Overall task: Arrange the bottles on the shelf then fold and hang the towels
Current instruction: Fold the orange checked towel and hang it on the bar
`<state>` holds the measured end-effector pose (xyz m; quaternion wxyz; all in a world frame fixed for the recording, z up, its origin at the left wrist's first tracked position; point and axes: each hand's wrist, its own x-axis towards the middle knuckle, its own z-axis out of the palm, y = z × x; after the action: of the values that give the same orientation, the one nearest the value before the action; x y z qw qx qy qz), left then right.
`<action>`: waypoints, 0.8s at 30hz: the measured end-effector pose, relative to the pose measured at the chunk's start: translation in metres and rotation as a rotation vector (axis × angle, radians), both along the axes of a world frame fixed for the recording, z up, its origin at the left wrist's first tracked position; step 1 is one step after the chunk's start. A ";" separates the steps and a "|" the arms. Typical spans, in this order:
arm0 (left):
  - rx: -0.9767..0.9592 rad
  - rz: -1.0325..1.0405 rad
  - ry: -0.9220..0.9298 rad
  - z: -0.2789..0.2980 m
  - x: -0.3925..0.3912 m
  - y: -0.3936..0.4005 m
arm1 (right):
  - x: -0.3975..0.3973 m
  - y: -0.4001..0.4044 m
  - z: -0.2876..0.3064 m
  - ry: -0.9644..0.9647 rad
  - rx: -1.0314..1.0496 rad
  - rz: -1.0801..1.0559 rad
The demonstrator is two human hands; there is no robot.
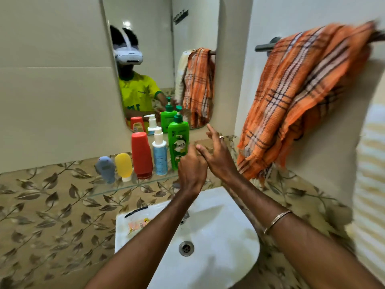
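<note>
Hands over sink: left hand curled beside green bottle, contact unclear; right hand fingers spread, empty.

Shelf lies bare right of green bottle, orange towel beyond.

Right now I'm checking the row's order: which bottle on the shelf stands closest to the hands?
The green pump bottle, tallest and at the row's right end; the left hand is right beside it.
</note>
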<state>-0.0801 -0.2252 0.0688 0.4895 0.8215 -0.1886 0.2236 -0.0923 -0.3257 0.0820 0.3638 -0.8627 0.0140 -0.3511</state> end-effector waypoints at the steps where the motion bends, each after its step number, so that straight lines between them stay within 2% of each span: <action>1: -0.043 -0.060 0.003 0.006 -0.005 -0.003 | -0.013 0.000 0.009 -0.037 -0.021 -0.037; 6: -0.097 -0.360 0.021 0.042 -0.036 -0.027 | -0.083 -0.008 0.051 -0.212 -0.038 -0.216; 12: -0.020 -0.579 -0.144 0.089 -0.079 -0.067 | -0.162 -0.010 0.079 -0.327 -0.085 -0.381; 17: 0.007 -0.590 -0.205 0.120 -0.095 -0.099 | -0.206 -0.016 0.094 -0.365 -0.133 -0.477; 20: 0.047 -0.496 -0.139 0.139 -0.098 -0.111 | -0.223 -0.018 0.099 -0.323 -0.150 -0.480; 22: 0.108 -0.434 -0.176 0.144 -0.101 -0.111 | -0.234 -0.019 0.101 -0.291 -0.159 -0.455; 24: 0.089 -0.366 -0.223 0.142 -0.098 -0.107 | -0.239 -0.020 0.101 -0.270 -0.179 -0.438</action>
<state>-0.1777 -0.3323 0.2111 0.4613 0.7645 -0.3973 0.2120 -0.3310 -0.3457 0.1833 0.2000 -0.8132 0.1209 -0.5330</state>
